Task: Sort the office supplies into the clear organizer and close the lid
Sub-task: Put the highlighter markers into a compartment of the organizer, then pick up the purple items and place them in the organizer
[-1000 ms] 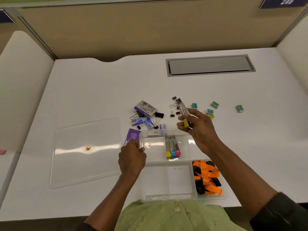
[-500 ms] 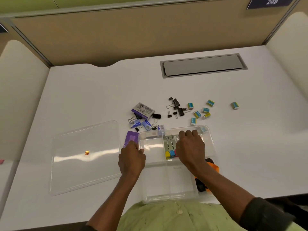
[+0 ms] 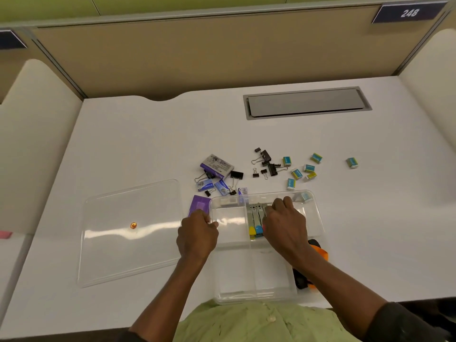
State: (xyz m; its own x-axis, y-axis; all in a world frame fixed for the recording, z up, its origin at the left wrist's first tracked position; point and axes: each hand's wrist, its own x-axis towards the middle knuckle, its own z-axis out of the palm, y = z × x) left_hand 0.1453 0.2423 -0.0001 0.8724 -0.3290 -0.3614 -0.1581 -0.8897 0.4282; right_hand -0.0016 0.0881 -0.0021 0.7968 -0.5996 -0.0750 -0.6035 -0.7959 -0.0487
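Right hand (image 3: 283, 225) over clear organizer's (image 3: 246, 275) metal tools (image 3: 254, 217), fingers curled, grip unclear, left hand (image 3: 197, 234) fingers curled on its 9 o'clock rim, lid (image 3: 130, 255) beyond.

Looking over a white desk (image 3: 123, 144).
Showing a grey hatch (image 3: 306, 102) lying flush far right, a tan partition (image 3: 197, 58) standing behind, carrying a 248 plate (image 3: 408, 13).
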